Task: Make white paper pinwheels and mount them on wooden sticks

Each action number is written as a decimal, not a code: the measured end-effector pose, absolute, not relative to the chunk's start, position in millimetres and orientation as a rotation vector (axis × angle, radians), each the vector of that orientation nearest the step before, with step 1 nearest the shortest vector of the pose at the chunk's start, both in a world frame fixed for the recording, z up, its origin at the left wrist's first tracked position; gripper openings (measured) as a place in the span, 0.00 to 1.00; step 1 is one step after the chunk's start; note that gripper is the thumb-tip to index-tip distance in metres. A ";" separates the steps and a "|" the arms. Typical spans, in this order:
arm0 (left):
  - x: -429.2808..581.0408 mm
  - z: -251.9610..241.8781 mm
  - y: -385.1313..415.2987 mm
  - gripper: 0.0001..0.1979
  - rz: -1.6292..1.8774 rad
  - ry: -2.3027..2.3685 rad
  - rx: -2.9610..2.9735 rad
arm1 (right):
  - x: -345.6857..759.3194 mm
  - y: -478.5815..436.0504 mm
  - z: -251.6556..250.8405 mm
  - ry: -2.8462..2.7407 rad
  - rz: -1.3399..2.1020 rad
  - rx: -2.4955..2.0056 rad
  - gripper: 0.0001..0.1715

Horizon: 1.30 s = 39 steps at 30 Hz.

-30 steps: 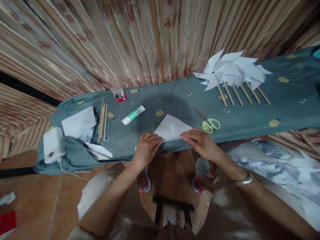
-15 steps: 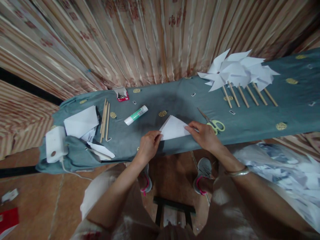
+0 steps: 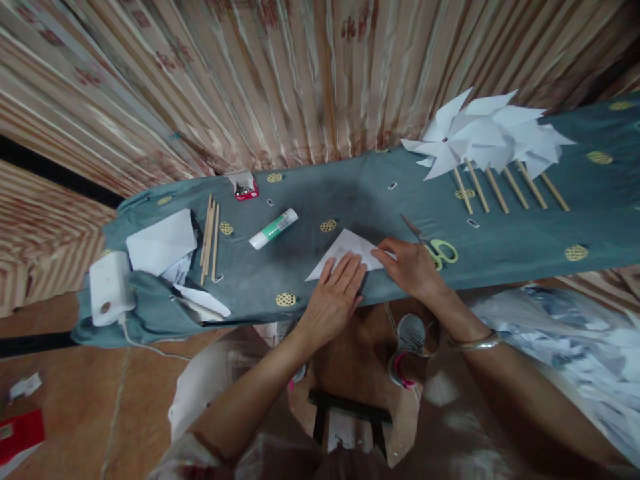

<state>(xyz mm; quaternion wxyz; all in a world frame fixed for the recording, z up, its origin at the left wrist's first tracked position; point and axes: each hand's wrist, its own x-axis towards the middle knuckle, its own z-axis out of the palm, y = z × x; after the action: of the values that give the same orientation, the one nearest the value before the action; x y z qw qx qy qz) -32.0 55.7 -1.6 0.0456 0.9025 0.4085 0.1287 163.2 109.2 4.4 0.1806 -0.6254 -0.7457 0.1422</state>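
Note:
A white sheet of paper [image 3: 345,248], folded into a triangle, lies on the grey-blue cloth-covered table [image 3: 500,230] near its front edge. My left hand [image 3: 334,297] lies flat on the paper's near part with the fingers stretched out. My right hand [image 3: 411,267] presses its curled fingertips on the paper's right corner. Yellow-handled scissors [image 3: 434,249] lie just right of that hand.
Several white paper pinwheels [image 3: 480,133] on wooden sticks lie at the back right. A glue stick [image 3: 274,229], a small red box [image 3: 244,191], loose wooden sticks [image 3: 210,237], white sheets [image 3: 163,245] and a white charger [image 3: 106,288] lie to the left. Paper scraps cover the floor at right.
My left hand has moved from pinching the paper's left corner to lying flat on it. The right hand stays at the right corner. The paper lies flatter.

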 end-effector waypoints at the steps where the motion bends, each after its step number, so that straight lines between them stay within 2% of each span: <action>1: -30.3 -3.6 54.8 0.28 0.366 1.262 2.746 | 162.9 110.2 4.8 -2.116 0.400 -1.780 0.13; 9: -31.0 -1.9 57.3 0.33 0.287 1.300 2.687 | 162.8 115.4 3.4 -2.128 0.366 -1.783 0.14; 30: -30.7 -5.2 57.7 0.34 0.249 1.296 2.667 | 159.1 112.0 2.5 -2.104 0.329 -1.821 0.14; 36: -30.6 -6.9 57.2 0.35 0.251 1.304 2.693 | 157.5 92.5 -1.4 -2.068 0.129 -1.634 0.27; 39: -30.3 -6.0 56.8 0.35 0.232 1.312 2.698 | 155.3 87.2 -2.8 -2.062 0.112 -1.618 0.30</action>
<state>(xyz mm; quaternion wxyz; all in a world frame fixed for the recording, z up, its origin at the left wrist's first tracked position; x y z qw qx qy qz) -30.3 56.8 -6.0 0.0661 0.8947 0.4350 0.0769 155.3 87.2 -2.8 0.2565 -0.5961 -0.7597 0.0414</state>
